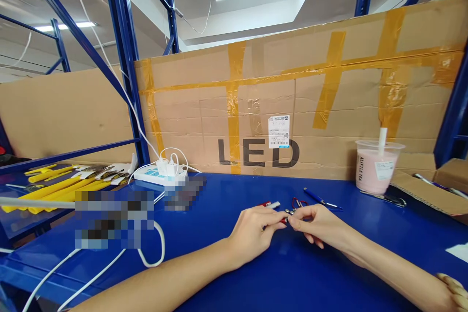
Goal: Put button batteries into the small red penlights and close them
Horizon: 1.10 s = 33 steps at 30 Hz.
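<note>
Both my hands rest on the blue tabletop [226,273], meeting near its middle. My left hand [256,234] is curled, its fingers closed on a small red and silver object [272,204], whose silver tip pokes out above the knuckles. My right hand [321,226] pinches a small metal part [289,212] right beside it. A red ring-shaped clip [299,202] lies just behind my fingers. What the pieces are exactly is too small to tell.
A blue pen [320,199] lies behind my right hand. A pink drink cup with a straw [376,165] stands at the right, scissors [387,199] near it. A taped LED cardboard box [300,107] walls the back. A white power strip [159,175] and cables [153,253] lie left, yellow tools [54,187] beyond.
</note>
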Each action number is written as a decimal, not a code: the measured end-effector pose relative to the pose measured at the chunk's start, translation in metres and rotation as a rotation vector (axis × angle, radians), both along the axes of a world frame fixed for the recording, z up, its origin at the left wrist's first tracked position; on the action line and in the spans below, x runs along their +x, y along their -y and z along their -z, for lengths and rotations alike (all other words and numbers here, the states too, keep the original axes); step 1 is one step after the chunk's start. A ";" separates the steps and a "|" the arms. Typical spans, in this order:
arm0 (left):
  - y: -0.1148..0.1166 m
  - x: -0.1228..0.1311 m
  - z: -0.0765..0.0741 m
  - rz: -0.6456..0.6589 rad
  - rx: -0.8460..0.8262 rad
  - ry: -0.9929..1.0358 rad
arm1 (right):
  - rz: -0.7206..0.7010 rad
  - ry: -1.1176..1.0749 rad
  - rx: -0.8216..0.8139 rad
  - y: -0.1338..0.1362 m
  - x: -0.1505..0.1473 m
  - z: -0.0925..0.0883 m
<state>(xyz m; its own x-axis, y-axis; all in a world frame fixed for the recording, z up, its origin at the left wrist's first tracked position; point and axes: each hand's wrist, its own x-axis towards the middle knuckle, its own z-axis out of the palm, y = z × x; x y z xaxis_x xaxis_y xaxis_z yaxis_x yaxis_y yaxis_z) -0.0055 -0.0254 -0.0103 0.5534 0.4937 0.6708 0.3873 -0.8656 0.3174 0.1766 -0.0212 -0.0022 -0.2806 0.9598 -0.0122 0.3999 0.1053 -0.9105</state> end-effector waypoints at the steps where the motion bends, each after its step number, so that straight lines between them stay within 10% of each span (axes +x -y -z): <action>1: 0.000 0.000 -0.001 -0.013 -0.010 -0.007 | 0.001 -0.002 -0.011 -0.001 0.000 0.000; 10: 0.006 0.005 -0.005 -0.110 -0.122 0.025 | 0.128 0.064 0.290 0.008 -0.002 -0.011; 17: 0.004 0.007 -0.006 -0.129 -0.183 0.018 | -0.060 0.164 0.744 0.007 0.010 -0.012; 33: 0.005 0.006 -0.003 0.055 -0.372 0.013 | -0.074 0.058 0.660 0.005 0.012 -0.012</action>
<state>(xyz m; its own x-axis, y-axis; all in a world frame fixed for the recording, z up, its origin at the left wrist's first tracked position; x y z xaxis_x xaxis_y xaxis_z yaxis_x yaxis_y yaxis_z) 0.0005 -0.0303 -0.0070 0.5785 0.6749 0.4581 0.3378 -0.7094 0.6186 0.1884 -0.0259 0.0093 -0.3626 0.7490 0.5545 0.4164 0.6625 -0.6226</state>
